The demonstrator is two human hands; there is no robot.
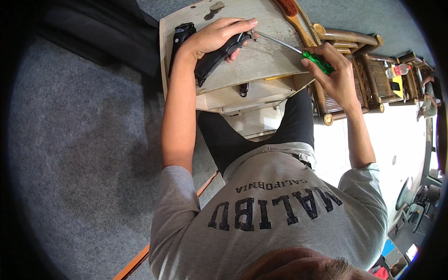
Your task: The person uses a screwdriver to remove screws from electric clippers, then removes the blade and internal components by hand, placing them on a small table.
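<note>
Person seated, small pale wooden table (261,60) in front of the knees, grey carpet (84,154) underneath.

Left hand (215,37): lies over the upper end of a black plastic part (212,60), which rests on the tabletop near the left edge and runs slantwise toward the front edge. Fingers curled together over the top of the part, thumb tucked beneath at its side; firm grasp.

Right hand (332,74): at the table's right edge, closed around the green translucent handle of a screwdriver (298,50). Fingers wrapped tight around the handle, pressed together. Metal shaft runs leftward across the tabletop; tip meets the end of the black part just beside the left fingertips. Whether the tip sits in a screw: cannot tell.

A second black piece (179,39) lies along the table's left edge, just beside the left wrist. A wooden-handled brush (291,11) with reddish bristles sits at the far right corner. Dark stain at the far edge.

Right of the table: a bamboo chair (359,70), with a plastic bottle (396,71) on it.
</note>
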